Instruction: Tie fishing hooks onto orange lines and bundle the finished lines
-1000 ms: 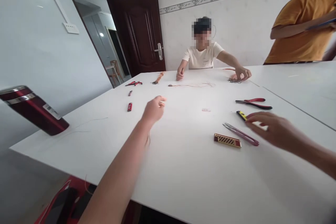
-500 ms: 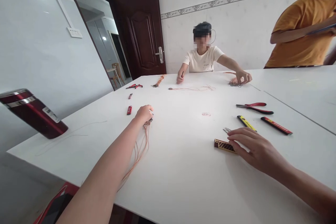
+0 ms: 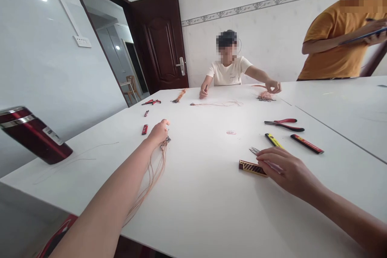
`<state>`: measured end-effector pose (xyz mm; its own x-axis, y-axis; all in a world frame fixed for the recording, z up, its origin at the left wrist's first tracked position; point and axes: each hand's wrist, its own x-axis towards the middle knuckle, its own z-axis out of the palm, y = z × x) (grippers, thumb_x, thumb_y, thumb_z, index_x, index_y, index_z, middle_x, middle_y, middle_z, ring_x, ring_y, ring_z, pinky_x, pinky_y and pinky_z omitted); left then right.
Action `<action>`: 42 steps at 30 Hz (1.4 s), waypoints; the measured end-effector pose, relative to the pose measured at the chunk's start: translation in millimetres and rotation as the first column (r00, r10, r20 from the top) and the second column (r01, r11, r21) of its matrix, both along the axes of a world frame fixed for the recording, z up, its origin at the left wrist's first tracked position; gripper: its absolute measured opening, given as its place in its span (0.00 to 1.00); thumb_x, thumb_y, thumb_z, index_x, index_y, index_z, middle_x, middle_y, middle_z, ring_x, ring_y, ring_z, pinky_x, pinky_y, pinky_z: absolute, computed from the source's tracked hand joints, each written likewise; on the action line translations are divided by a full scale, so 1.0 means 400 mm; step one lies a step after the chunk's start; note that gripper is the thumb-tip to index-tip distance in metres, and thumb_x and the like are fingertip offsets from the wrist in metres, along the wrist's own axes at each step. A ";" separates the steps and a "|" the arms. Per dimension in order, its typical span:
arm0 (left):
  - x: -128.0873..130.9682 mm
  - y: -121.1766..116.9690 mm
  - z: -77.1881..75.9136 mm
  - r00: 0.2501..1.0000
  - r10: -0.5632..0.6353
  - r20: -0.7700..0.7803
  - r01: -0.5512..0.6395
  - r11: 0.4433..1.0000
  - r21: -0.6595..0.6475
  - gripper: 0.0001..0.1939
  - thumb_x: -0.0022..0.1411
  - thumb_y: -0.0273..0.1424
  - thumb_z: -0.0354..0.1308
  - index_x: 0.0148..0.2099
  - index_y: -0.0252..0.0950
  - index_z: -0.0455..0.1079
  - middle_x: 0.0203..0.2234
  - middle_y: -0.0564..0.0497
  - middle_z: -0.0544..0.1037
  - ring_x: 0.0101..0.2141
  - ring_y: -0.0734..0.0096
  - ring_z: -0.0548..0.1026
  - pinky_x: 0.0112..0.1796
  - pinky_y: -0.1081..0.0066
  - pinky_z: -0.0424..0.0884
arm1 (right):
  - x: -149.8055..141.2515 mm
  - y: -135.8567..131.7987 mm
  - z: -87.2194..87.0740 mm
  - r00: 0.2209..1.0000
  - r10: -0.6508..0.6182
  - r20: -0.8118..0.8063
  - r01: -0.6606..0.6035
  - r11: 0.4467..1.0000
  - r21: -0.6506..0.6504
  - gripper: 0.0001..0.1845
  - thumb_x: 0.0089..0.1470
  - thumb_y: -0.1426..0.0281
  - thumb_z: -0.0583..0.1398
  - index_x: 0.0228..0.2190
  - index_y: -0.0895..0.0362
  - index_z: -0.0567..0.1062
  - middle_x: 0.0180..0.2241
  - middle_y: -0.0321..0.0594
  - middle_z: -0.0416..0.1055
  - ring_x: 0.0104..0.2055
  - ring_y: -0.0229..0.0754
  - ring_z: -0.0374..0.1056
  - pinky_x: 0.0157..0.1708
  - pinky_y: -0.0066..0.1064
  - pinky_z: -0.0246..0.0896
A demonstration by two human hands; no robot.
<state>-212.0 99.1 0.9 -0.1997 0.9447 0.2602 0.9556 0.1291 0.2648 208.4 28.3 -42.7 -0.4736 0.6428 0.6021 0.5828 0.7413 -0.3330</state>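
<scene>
My left hand [image 3: 158,133] is at the left of the white table, fingers curled in a pinch; what they hold, if anything, is too small to make out. Just below it lies a bundle of orange-brown cords [image 3: 157,173] with dark metal clasps [image 3: 165,142], the cords trailing toward me beside my forearm. On the right, my right hand [image 3: 276,165] is closed around small pointed snips [image 3: 254,150], whose two bare silver tips point left and whose rest the fingers hide. Under these fingers lies a brown and gold patterned lighter [image 3: 250,167].
Red-handled pliers [image 3: 286,124], a yellow case [image 3: 273,140] and a red-black case [image 3: 306,144] lie right. A red lighter [image 3: 144,129] and a dark red tumbler [image 3: 36,137] are left. Opposite, a person [image 3: 228,70] reaches to a cord pile [image 3: 266,96]; another person [image 3: 335,44] stands holding a clipboard.
The view has shifted a little, moving everything slightly left. My left hand has moved slightly up from the clasps. The seated person's hand has lifted off the cord pile.
</scene>
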 end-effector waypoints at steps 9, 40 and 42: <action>-0.008 -0.011 -0.005 0.997 -0.044 0.063 0.037 0.993 0.108 0.14 0.60 0.33 0.49 0.48 0.34 0.63 0.42 0.46 0.69 0.38 0.68 0.70 0.38 0.62 0.68 | 0.011 0.004 0.002 0.996 -0.086 0.014 0.086 0.993 -0.079 0.09 0.54 0.66 0.51 0.31 0.53 0.71 0.34 0.39 0.70 0.36 0.39 0.66 0.30 0.28 0.65; 0.011 -0.056 0.016 0.986 0.070 0.152 -0.079 0.996 0.051 0.14 0.60 0.33 0.49 0.47 0.35 0.63 0.42 0.47 0.70 0.38 0.69 0.70 0.38 0.62 0.68 | 0.023 0.015 -0.004 0.997 -0.024 0.071 0.032 0.993 -0.111 0.10 0.54 0.66 0.52 0.29 0.55 0.71 0.31 0.41 0.71 0.33 0.41 0.67 0.29 0.31 0.64; 0.012 -0.059 0.014 0.984 0.075 0.160 -0.084 0.995 0.046 0.14 0.59 0.33 0.49 0.48 0.34 0.63 0.42 0.46 0.70 0.38 0.69 0.70 0.38 0.62 0.69 | 0.028 0.020 -0.012 0.996 -0.027 0.090 0.038 0.993 -0.116 0.10 0.53 0.65 0.52 0.30 0.54 0.71 0.32 0.40 0.71 0.33 0.41 0.67 0.28 0.30 0.64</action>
